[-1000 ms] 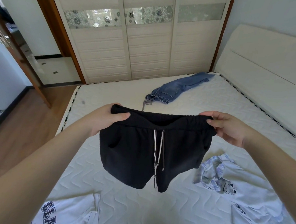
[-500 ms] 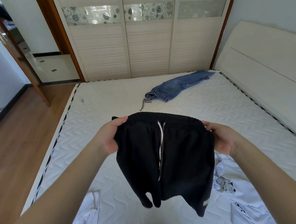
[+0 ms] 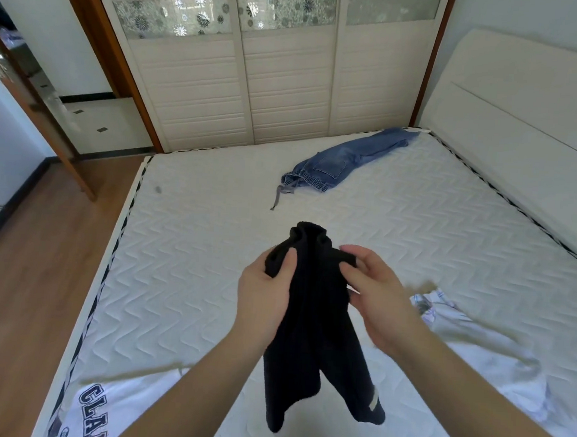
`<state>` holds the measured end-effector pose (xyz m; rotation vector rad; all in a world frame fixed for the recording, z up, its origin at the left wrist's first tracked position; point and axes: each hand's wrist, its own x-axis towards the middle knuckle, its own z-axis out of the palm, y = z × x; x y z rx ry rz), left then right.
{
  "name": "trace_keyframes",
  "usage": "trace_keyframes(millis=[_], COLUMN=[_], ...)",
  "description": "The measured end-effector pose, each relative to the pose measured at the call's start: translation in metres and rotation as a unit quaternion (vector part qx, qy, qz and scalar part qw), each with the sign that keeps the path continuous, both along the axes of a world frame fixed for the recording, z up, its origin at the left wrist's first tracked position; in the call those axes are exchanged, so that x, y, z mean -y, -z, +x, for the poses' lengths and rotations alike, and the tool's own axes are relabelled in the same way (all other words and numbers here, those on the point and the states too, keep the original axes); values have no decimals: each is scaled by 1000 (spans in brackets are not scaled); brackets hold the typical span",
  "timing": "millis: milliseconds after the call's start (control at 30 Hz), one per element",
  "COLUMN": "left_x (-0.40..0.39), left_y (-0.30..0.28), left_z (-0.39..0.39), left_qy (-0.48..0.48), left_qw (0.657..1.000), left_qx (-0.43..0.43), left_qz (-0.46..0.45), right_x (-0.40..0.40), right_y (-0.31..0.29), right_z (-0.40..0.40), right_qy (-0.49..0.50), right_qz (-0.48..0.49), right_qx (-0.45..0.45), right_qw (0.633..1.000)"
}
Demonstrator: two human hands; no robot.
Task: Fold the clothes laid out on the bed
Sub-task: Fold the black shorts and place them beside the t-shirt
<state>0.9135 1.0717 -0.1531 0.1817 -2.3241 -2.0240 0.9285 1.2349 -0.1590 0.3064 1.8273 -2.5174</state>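
— Do we find any lettering to read here?
— We read "CLA" in dark block letters on the white T-shirt [image 3: 109, 410] at the near left edge of the bed [image 3: 208, 264]; the word runs on unreadably, and the smaller print beneath is blurred.

Left arm: bare forearm reaching in from the near left.
Left hand [image 3: 264, 296]: raised, thumb up, fingers curled, gripping dark cloth.
Right arm: bare forearm reaching in from the near right.
Right hand [image 3: 374, 294]: close beside the left, thumb and fingers pinching the same cloth.
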Motion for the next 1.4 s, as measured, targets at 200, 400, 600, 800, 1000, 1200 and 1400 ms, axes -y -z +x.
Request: trace_keyframes(millis=[200, 400, 600, 800, 1000, 1200, 1400], left_x=[-7, -10, 6, 17, 34, 40, 53], left_y=[-4, -8, -1, 3, -7, -16, -18], left_z=[0, 2, -6, -14, -15, -17, -16], left_qy=[-18, 23, 168, 153, 195, 233, 284], left_qw=[997, 999, 985, 984, 977, 970, 952], left_qx=[-62, -33, -34, -71, -59, -49, -69], left_qz=[-49, -14, 5, -60, -61, -47, -90], right_x=[22, 34, 18, -4, -40, -57, -55], right_y=[-4, -9, -7, -14, -17, -3, 3], right_z=[13, 17, 13, 8, 5, -8, -18], right_qy=[5, -49, -152, -211, 2, -177, -203], right_qz=[44, 23, -173, -223, 332, 491, 495], right_qx=[-103, -93, -43, 1, -183, -182, -203], right_qw=[994, 994, 972, 952, 925, 834, 820])
